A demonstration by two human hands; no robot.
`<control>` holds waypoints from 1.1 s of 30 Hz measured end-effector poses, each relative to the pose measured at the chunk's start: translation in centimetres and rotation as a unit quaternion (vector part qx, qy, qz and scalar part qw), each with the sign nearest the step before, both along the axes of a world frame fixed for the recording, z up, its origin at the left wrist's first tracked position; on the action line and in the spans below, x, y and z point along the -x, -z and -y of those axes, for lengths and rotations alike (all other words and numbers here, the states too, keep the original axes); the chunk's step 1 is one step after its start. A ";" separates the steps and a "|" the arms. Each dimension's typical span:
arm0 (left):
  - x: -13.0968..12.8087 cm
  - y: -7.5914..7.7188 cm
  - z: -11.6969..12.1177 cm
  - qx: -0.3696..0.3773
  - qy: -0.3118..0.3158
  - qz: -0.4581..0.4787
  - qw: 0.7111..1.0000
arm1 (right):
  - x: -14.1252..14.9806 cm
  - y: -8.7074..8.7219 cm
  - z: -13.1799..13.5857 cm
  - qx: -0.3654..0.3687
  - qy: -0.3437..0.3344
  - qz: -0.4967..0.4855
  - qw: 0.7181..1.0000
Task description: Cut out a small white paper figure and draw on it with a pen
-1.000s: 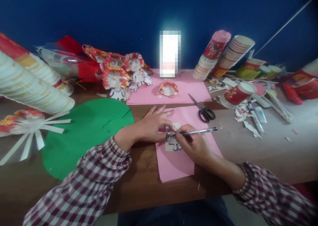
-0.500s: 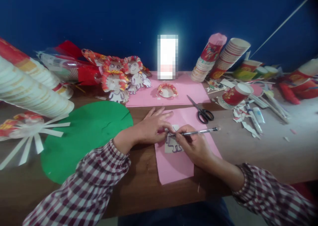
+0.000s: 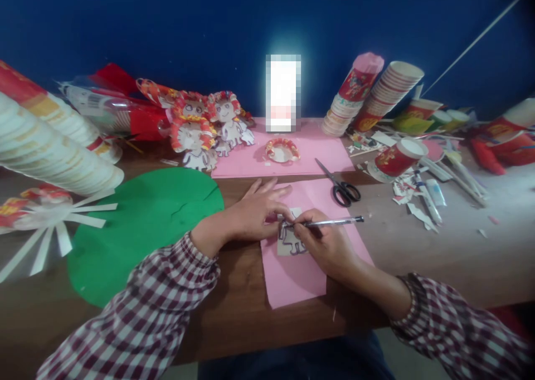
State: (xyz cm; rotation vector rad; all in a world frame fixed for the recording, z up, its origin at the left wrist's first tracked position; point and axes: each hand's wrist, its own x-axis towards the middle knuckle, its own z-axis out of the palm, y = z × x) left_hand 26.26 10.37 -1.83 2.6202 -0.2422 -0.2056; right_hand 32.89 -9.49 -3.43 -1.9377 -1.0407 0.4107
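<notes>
My right hand (image 3: 326, 243) is closed around a slim pen (image 3: 334, 222), whose tip rests on a small pale card (image 3: 289, 240) with a drawn figure on it. The card lies on a pink paper sheet (image 3: 296, 277) at the table's near edge. My left hand (image 3: 259, 207) lies flat beside it with fingers stretched out, its fingertips pressing the card's upper left corner. Both sleeves are checked red and white.
Black scissors (image 3: 340, 186) lie just behind the pink sheet. A green paper disc (image 3: 142, 224) is at the left. Paper-cup dolls (image 3: 200, 126), stacks of paper cups (image 3: 378, 96), a tipped red cup (image 3: 397, 157), glue tubes and paper scraps crowd the back and right.
The pen tip has shifted slightly left on the card. My left hand stays in place. The view has moved a little.
</notes>
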 end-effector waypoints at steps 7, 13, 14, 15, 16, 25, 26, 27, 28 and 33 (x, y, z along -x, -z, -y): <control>0.0 0.1 -0.1 0.001 0.004 0.003 1.000 | 0.0 0.2 0.0 0.004 -0.001 -0.003 1.000; 0.0 0.1 0.0 0.000 0.006 0.007 1.000 | 0.0 0.5 0.0 0.003 -0.001 -0.015 1.000; 0.0 0.1 0.0 0.000 0.005 0.008 1.000 | -0.1 0.5 -0.1 -0.001 0.000 -0.010 1.000; 0.0 0.2 -0.1 0.000 0.004 0.009 1.000 | -0.1 0.5 -0.1 -0.004 0.001 -0.006 1.000; 0.0 0.2 -0.1 0.000 0.004 0.010 1.000 | -0.1 0.5 -0.1 -0.008 0.001 -0.003 1.000; 0.0 0.4 -0.2 -0.006 0.007 0.016 1.000 | 0.0 0.6 0.0 -0.007 -0.001 0.006 1.000; 0.0 0.4 -0.1 -0.007 0.007 0.016 1.000 | 0.0 0.6 -0.1 -0.006 0.000 0.007 1.000; 0.0 0.4 -0.1 -0.008 0.006 0.016 1.000 | 0.0 0.7 -0.1 -0.006 0.000 0.008 1.000; 0.0 0.4 -0.1 -0.009 0.007 0.016 1.000 | 0.0 0.7 -0.1 -0.007 0.001 0.010 1.000; 0.0 0.5 -0.1 -0.010 0.006 0.010 1.000 | 0.1 0.7 0.0 -0.004 -0.001 -0.001 1.000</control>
